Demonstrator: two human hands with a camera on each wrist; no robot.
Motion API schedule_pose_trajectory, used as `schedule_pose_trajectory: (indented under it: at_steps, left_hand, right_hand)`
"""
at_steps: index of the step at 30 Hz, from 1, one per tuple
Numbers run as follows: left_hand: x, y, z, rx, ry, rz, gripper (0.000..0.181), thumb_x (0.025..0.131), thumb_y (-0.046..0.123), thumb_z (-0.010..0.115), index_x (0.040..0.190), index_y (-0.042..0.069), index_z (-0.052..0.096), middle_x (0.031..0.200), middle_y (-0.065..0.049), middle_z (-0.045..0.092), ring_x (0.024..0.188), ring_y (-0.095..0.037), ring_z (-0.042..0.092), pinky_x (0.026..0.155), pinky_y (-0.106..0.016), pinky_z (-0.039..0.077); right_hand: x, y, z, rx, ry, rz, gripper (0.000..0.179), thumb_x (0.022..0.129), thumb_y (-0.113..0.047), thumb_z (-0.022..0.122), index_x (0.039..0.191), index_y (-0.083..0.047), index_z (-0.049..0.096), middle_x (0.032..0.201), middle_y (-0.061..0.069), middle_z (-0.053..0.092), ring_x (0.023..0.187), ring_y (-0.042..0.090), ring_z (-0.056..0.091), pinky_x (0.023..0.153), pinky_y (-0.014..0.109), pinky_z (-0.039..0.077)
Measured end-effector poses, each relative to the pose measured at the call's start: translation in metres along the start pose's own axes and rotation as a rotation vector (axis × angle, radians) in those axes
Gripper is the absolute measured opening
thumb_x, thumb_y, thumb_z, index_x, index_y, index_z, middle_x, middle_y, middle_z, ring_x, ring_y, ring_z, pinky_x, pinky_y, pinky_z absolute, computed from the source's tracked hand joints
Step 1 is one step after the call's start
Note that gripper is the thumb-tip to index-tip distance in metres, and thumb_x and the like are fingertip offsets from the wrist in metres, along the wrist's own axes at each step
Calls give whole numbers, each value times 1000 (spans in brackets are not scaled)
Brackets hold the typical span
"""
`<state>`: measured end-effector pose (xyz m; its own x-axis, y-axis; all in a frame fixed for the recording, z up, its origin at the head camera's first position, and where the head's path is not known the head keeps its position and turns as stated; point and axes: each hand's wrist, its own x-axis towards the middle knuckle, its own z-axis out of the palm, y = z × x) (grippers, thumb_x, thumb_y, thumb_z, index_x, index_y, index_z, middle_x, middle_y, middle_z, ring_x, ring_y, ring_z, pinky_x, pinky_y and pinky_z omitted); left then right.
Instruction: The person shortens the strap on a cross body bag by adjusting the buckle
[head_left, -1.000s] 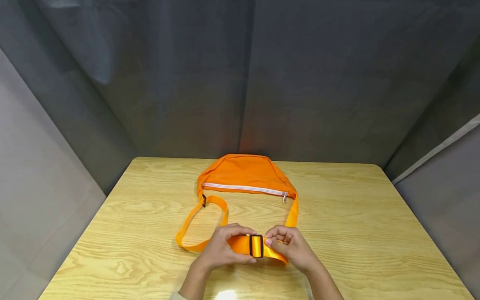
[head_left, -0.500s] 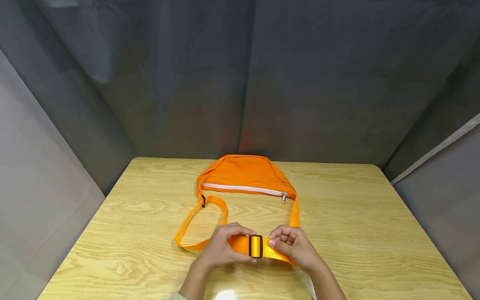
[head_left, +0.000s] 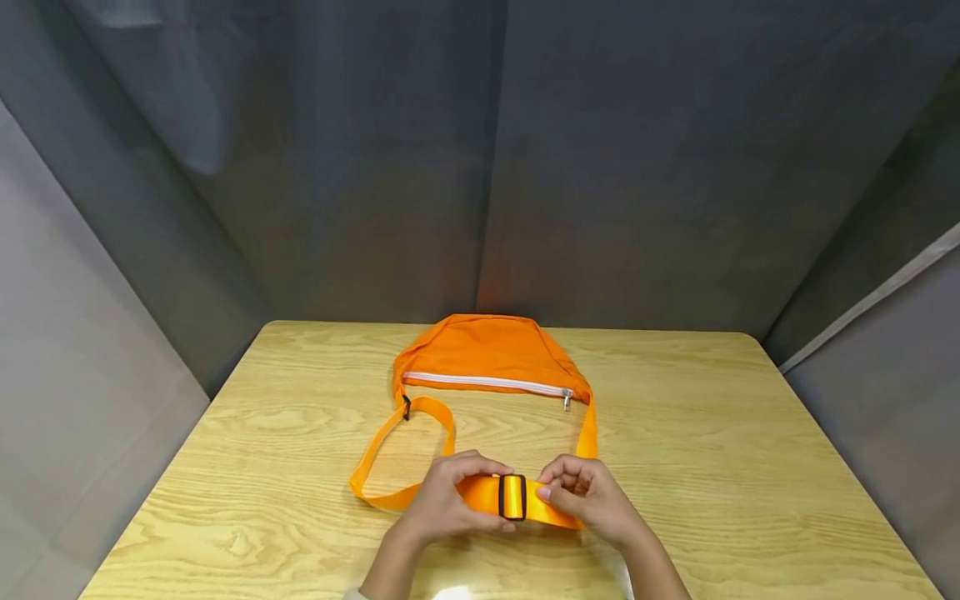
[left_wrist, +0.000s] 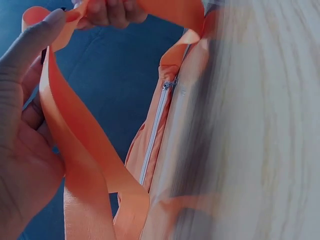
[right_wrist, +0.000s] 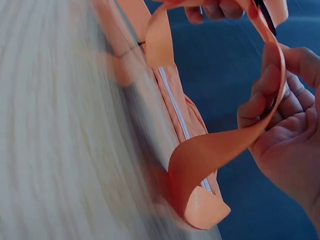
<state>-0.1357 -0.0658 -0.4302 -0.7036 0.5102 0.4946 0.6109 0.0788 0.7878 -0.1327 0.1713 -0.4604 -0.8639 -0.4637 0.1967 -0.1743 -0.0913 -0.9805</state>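
Note:
An orange waist bag (head_left: 491, 354) lies at the table's far edge, its white zipper (head_left: 487, 383) facing the near side. Its bright orange strap (head_left: 553, 510) loops toward me. My left hand (head_left: 446, 500) pinches the black slide buckle (head_left: 522, 498) by its top and bottom edges, thumb below and fingers above. Just right of the buckle, my right hand (head_left: 592, 498) pinches the strap between thumb and fingers. In the left wrist view, strap layers (left_wrist: 80, 145) hang beside the palm; in the right wrist view, the strap (right_wrist: 215, 155) curves down from the fingers.
A wood-grain table (head_left: 712, 467) bears the bag. A second small black buckle (head_left: 407, 407) sits on the strap near the bag's left end. A metal zipper pull (head_left: 567, 402) hangs at the right end. Dark grey curtains (head_left: 637, 167) stand behind and at the sides.
My right fingers have shifted slightly right, away from the buckle, and more strap shows between them. The left hand keeps its hold on the buckle. The head view has tilted a little.

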Motion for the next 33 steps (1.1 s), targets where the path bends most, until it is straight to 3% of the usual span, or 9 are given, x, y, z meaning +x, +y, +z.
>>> schedule_pose_trajectory:
  at_steps: [4,13,22,28,33]
  left_hand:
    - [0,0,1,10,-6,18,46,57,1,87,99,0,68,91,-6,66,80,-17,61,69,-30,51]
    - [2,2,-2,34,-12,14,47,56,1,87,99,1,68,90,-5,66,80,-15,60,69,-28,50]
    - [1,0,-1,15,-16,18,46,57,1,86,99,0,68,91,-6,66,80,-16,61,69,-30,51]
    - [0,1,-1,18,-9,-3,48,56,2,87,100,1,68,90,-4,66,80,-15,61,70,-29,50]
    - [-1,1,-3,20,6,-35,50,56,3,88,102,0,68,93,-7,67,83,-17,62,74,-30,51]
  right_hand:
    - [2,1,4,33,-35,-33,5,89,6,55,92,9,56,74,-4,53,59,3,42,50,17,37]
    - [0,-2,-4,-44,-18,1,7,89,2,58,92,9,57,71,-4,53,58,3,44,50,18,38]
    - [2,3,1,18,-33,-30,7,89,4,56,91,11,55,72,-4,53,58,3,43,50,17,38]
    - [0,2,-1,-85,-6,27,9,89,-3,60,94,5,59,75,-2,57,62,4,48,53,18,41]
    - [-5,2,-11,-163,-5,27,10,89,-4,61,95,4,61,75,0,59,63,5,50,52,19,43]
